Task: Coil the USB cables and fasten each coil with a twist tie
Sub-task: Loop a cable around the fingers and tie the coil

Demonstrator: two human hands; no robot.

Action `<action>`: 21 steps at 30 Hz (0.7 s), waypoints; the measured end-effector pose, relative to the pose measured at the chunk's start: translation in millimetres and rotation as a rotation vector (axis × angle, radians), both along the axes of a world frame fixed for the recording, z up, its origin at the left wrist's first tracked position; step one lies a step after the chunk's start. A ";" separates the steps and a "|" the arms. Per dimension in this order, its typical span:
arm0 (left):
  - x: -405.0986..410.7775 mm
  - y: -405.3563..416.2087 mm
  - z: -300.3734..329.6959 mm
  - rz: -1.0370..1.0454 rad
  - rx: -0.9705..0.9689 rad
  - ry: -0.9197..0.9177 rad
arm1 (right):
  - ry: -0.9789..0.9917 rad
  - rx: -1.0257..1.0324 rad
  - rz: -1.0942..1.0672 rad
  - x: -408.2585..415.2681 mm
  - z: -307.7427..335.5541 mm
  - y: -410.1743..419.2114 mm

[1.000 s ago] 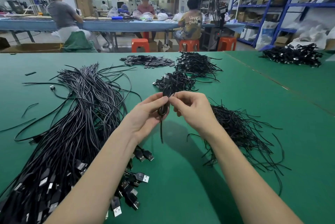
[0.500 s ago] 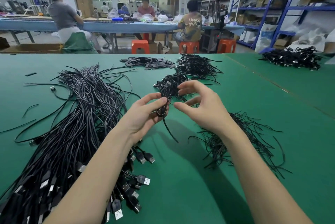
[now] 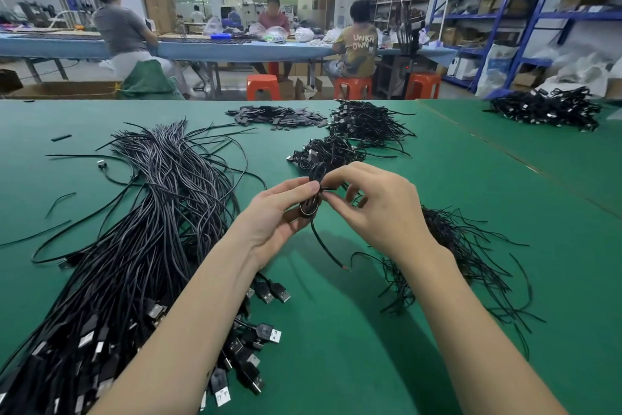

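A small black coiled USB cable [image 3: 311, 207] hangs above the green table [image 3: 336, 330], its loose end trailing down to the right. My left hand [image 3: 279, 212] pinches the coil's middle between thumb and fingers. My right hand [image 3: 373, 202] pinches a thin black twist tie [image 3: 328, 188] at the same spot on the coil. A big bundle of uncoiled USB cables [image 3: 134, 229] lies to the left. A heap of loose twist ties [image 3: 464, 253] lies under my right wrist. Finished tied coils [image 3: 323, 155] are piled just beyond my hands.
Farther back lie a second heap of coils [image 3: 367, 125] and flat black pieces [image 3: 279, 117]. Another cable heap [image 3: 548, 108] sits on the adjoining table at the right. Several people work at a long table beyond; blue shelves stand at the right.
My right hand opened and swung up around the coil, then came back and closed its fingers on the twist tie. The coil's loose end swung to the right. My left hand kept its hold.
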State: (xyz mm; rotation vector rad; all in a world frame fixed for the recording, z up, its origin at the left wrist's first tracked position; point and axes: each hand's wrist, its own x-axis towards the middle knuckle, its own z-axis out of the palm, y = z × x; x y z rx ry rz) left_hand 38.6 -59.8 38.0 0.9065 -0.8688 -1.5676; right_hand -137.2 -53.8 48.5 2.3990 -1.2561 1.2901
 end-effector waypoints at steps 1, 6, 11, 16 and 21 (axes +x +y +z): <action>-0.4 0.8 -0.6 0.003 -0.005 0.002 | -0.008 0.003 -0.018 1.8 -0.9 0.0; -8.6 0.5 -5.3 0.175 -0.289 -0.112 | -0.799 0.721 0.099 16.3 -1.7 -7.4; -4.0 0.9 -6.9 0.222 -0.591 -0.418 | -1.368 1.535 0.480 10.5 -4.8 -3.3; -2.5 0.9 -3.0 0.094 -0.134 -0.106 | -0.470 0.546 0.146 1.4 0.0 -5.9; -1.3 1.7 -4.4 0.043 -0.107 -0.117 | -0.087 0.108 0.055 3.1 -4.4 -4.3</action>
